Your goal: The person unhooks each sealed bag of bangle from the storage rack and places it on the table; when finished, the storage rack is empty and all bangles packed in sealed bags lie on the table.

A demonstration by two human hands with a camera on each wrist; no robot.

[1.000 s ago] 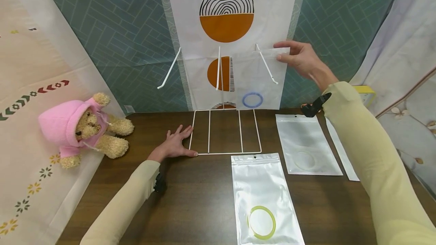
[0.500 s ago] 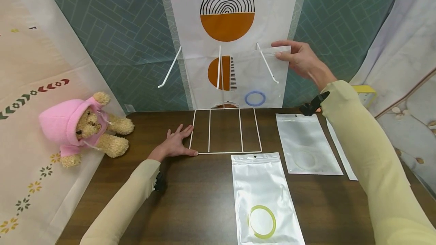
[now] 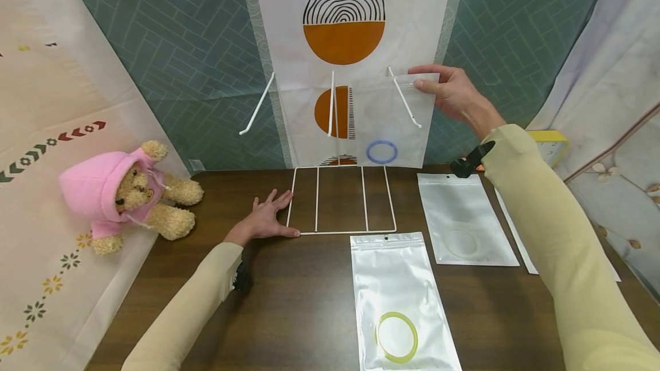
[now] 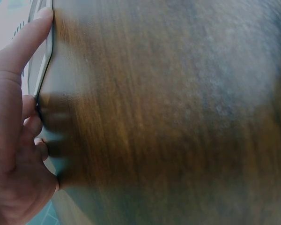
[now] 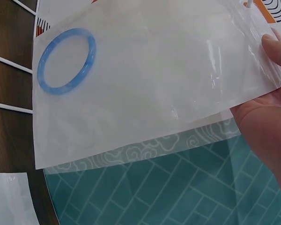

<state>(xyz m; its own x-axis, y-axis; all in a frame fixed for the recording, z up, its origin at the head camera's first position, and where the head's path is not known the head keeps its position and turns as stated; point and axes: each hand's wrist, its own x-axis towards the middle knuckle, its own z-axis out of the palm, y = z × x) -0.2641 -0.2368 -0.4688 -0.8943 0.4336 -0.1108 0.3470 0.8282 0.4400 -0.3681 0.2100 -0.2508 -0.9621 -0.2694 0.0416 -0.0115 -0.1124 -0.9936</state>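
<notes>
My right hand [image 3: 460,93] pinches a clear zip bag [image 3: 378,116] at its top right corner, thumb in front. A blue bangle [image 5: 77,32] lies inside, near the bag's bottom. The bag hangs upright at the right prong [image 3: 407,109] of a white wire display rack [image 3: 340,232]; its top edge meets that prong near the back. My left hand [image 3: 264,218] rests at the left side of the rack's base, fingers spread. Its thumb [image 4: 30,37] presses on the front left corner of the wire.
On the brown table lie a silver zip bag with a yellow-green bangle [image 3: 412,334], another silver bag with a pale ring [image 3: 466,205], and a partly hidden white bag [image 3: 521,245]. A teddy bear in a pink hood [image 3: 98,185] lies left; a yellow clock [image 3: 550,145] stands right.
My right hand has shifted slightly left with the clear bag. The bag's lower end with the bangle swung a little right, then back left. My left hand stays on the rack base.
</notes>
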